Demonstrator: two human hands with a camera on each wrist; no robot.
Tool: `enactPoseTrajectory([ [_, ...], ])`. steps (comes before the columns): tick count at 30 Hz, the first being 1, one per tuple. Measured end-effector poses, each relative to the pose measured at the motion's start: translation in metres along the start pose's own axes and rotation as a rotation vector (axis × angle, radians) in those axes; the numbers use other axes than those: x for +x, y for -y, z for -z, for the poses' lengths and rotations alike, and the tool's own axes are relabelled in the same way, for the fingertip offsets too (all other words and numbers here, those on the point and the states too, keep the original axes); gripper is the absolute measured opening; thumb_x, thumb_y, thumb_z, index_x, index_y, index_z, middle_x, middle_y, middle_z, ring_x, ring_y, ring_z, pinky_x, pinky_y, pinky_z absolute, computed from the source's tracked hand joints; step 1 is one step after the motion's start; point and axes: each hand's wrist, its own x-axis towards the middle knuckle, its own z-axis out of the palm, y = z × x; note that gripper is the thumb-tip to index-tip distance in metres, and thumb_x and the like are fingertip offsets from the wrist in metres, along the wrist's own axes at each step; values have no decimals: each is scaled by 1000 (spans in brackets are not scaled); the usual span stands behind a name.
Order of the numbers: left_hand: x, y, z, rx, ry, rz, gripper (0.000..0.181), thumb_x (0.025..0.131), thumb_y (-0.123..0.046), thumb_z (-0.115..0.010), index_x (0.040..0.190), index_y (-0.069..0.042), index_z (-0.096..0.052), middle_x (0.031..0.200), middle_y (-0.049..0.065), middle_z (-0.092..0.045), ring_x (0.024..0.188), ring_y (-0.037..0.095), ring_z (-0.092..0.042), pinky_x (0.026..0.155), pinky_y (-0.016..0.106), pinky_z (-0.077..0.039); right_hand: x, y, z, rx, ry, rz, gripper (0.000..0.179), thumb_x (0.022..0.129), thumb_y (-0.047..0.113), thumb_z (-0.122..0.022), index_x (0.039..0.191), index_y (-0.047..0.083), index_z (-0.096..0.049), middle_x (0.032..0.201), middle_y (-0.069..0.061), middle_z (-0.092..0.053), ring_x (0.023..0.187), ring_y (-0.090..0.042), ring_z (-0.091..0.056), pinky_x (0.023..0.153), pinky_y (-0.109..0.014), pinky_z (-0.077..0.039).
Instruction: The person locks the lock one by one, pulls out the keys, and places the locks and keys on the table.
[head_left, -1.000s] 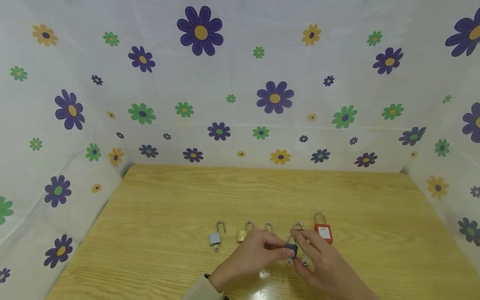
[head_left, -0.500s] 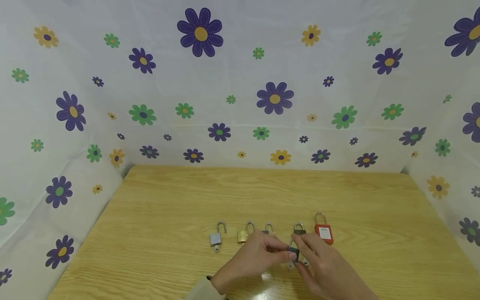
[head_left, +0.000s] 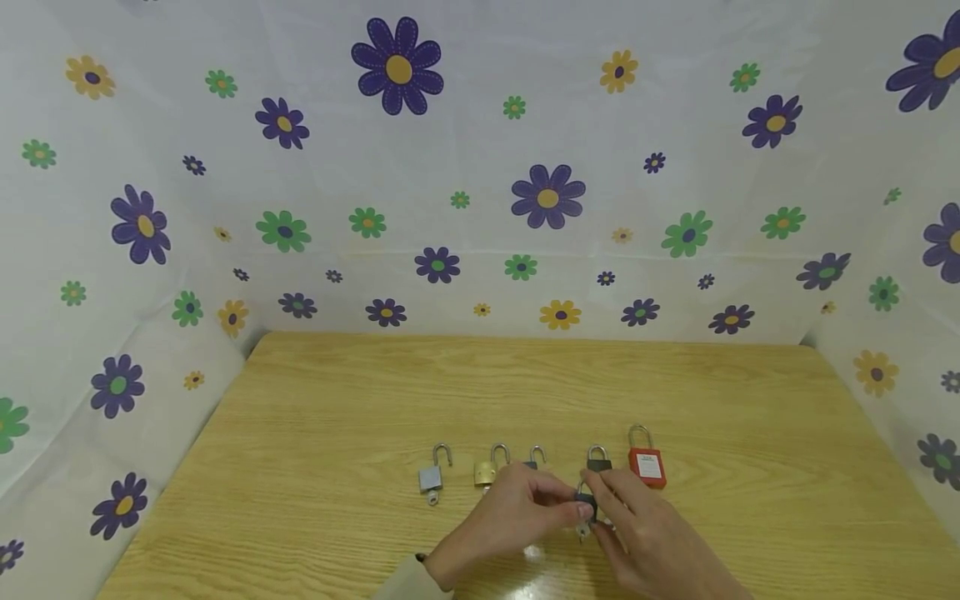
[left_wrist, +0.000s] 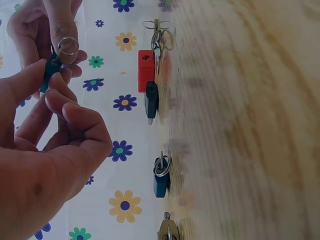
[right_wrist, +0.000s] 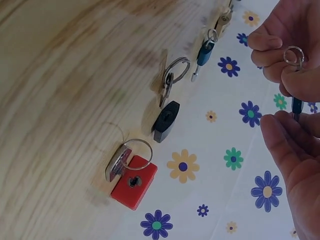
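A small dark blue padlock [head_left: 586, 504] is held between both hands in the head view, a little in front of the table's row of padlocks. My left hand [head_left: 513, 510] pinches its body between thumb and fingers. The right hand [head_left: 648, 533] grips it from the other side, fingertips by the shackle and thumb low on the body. A key ring [left_wrist: 68, 46] hangs at the padlock's underside in the left wrist view. Just behind the hands lies a black padlock [head_left: 600, 465] with its own keys [right_wrist: 169, 87].
Left of the hands lie a grey padlock [head_left: 430, 477] and a brass padlock [head_left: 484, 473], shackles open. Another blue padlock [head_left: 531, 465], also open, is partly hidden by the left hand. At right lies a red padlock [head_left: 647, 467]. Flowered cloth [head_left: 465, 150] walls the wooden table [head_left: 337, 400].
Both hands and the blue padlock have shifted slightly towards the person, and the padlock has turned a little. More of the black padlock's body shows behind. Both hands keep their hold.
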Motion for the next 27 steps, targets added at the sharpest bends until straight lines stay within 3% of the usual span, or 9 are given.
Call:
enactPoseTrajectory([
  [5, -1, 0, 0, 10, -19, 30, 17, 92, -28, -77, 98, -14, -83, 93, 2, -79, 75, 1, -66, 66, 19, -54, 0, 1, 0, 1, 10, -14, 52, 110, 36, -34, 126, 0, -67, 110, -1, -63, 88, -5, -57, 75, -12, -48],
  [13, 0, 3, 3, 15, -28, 9, 15, 91, -28, -77, 98, -15, -81, 92, 2, -77, 73, 2, -63, 64, 19, -51, -1, 2, -1, -13, 37, -52, 55, 110, 40, -32, 131, 3, -66, 113, 0, -64, 92, -5, -60, 80, -13, -52],
  [18, 0, 4, 3, 13, -51, 12, 17, 91, -28, -78, 99, -14, -81, 93, 2, -78, 75, 3, -65, 67, 20, -54, 0, 0, -5, -5, -35, -47, 54, 109, 41, -36, 130, 0, -66, 109, -1, -63, 88, -8, -61, 75, -12, -51],
  [22, 1, 3, 4, 14, -92, 19, 17, 91, -31, -78, 96, -15, -81, 88, -2, -76, 75, 4, -67, 67, 22, -55, -1, 0, -6, 52, -63, -104, 54, 109, 41, -39, 126, -1, -68, 104, 0, -63, 81, -6, -59, 71, -9, -48],
  [24, 1, 1, 5, 11, -119, 19, 18, 91, -32, -78, 96, -15, -81, 89, -1, -77, 76, 5, -68, 68, 23, -56, -2, 0, -7, 109, -72, -139, 49, 108, 39, -43, 121, -1, -70, 101, 2, -63, 78, -4, -59, 69, -8, -49],
  [27, 0, -2, 7, 14, -157, 9, 19, 92, -33, -77, 98, -15, -81, 94, 2, -78, 79, 6, -69, 70, 24, -56, -5, 0, -11, 233, -111, -165, 20, 104, 17, -62, 112, 1, -72, 96, 2, -67, 74, -2, -62, 66, -9, -51],
])
